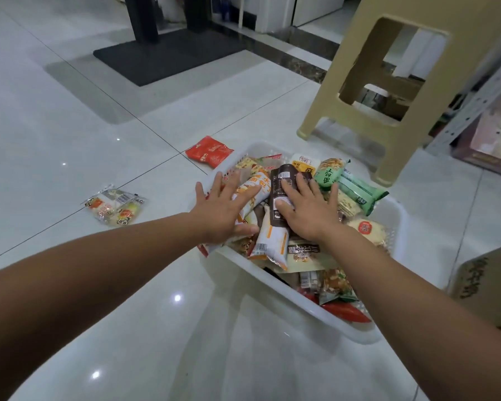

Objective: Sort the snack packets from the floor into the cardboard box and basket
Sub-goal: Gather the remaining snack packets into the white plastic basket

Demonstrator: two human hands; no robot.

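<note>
Hands: left hand (226,208) and right hand (304,211) laid flat, fingers spread, gripping nothing | On: heaped snack packets (272,247) in white plastic mesh basket (284,289), frame centre | Why: heap judged pressed down to settle it | Unsorted: red foil packet (209,151) and clear printed packet (115,206), floor centre-left | Brown cardboard box (492,285): right edge

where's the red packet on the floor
Head view, left of centre: the red packet lies on the tiles just beyond the far-left corner of the white basket.

On my feed the body's just two arms, tbh. Left hand (223,211) and right hand (307,212) are bare, left forearm (99,270) and right forearm (402,285) bare too, right to the frame edge.
</note>
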